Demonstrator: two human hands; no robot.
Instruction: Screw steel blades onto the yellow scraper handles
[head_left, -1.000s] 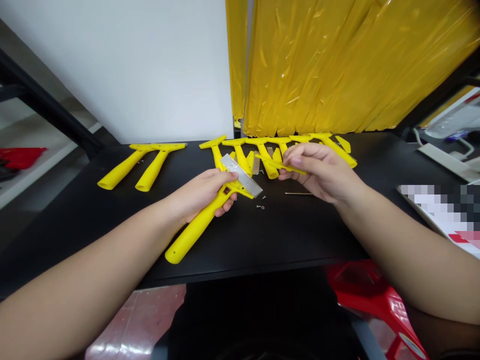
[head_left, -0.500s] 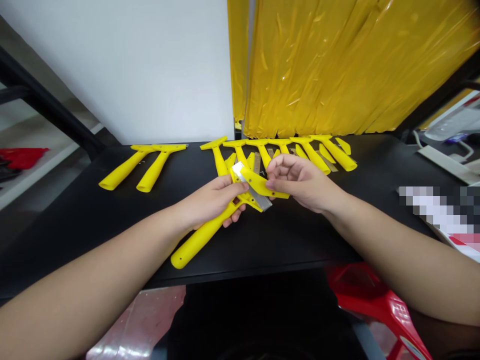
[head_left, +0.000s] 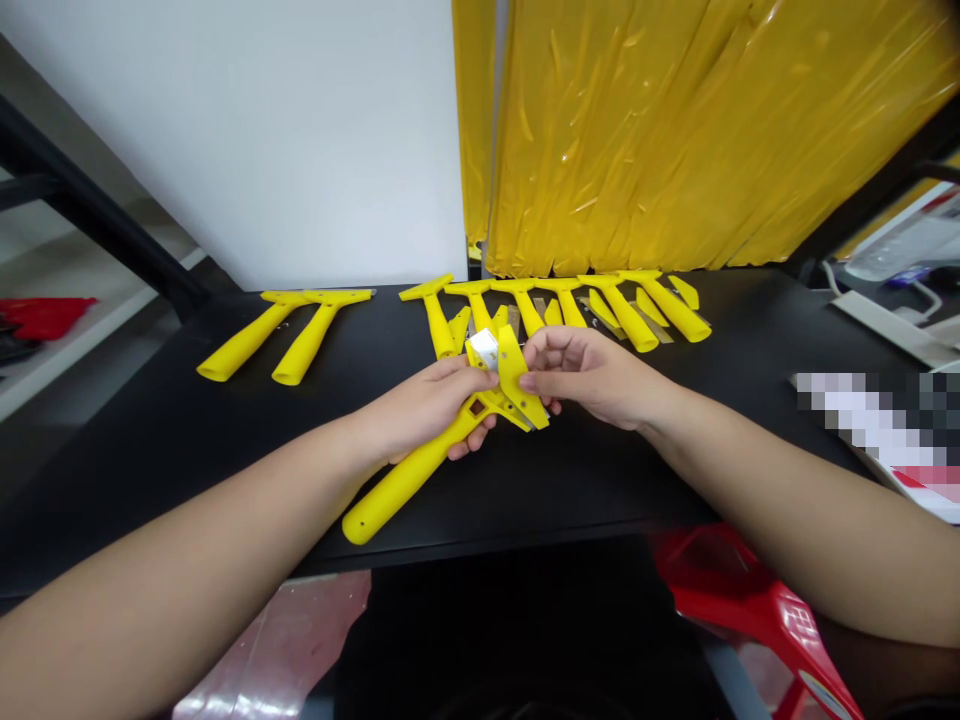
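Note:
My left hand (head_left: pixel 442 400) is closed around the head of a yellow scraper (head_left: pixel 409 485), whose handle slants down toward the table's front edge. A shiny metal blade (head_left: pixel 482 347) lies across that head, with my left thumb pressed on it. Between thumb and fingers, my right hand (head_left: pixel 581 370) pinches a flat yellow cover plate (head_left: pixel 519 380) with small holes. The plate sits over the blade and scraper head, hiding part of both. Whether it touches the blade I cannot tell.
Two yellow scrapers (head_left: pixel 304 345) lie at the back left of the black table (head_left: pixel 600 470). Several more scrapers (head_left: pixel 626 315), with loose plates and blades, line the back. Behind stand a white panel (head_left: pixel 315 140) and yellow plastic wrapping (head_left: pixel 675 130). A red object (head_left: pixel 750 590) is below the front edge.
My right hand has moved left and turned the cover plate to a steeper angle, over the blade and scraper head. My left hand has kept its hold on the scraper.

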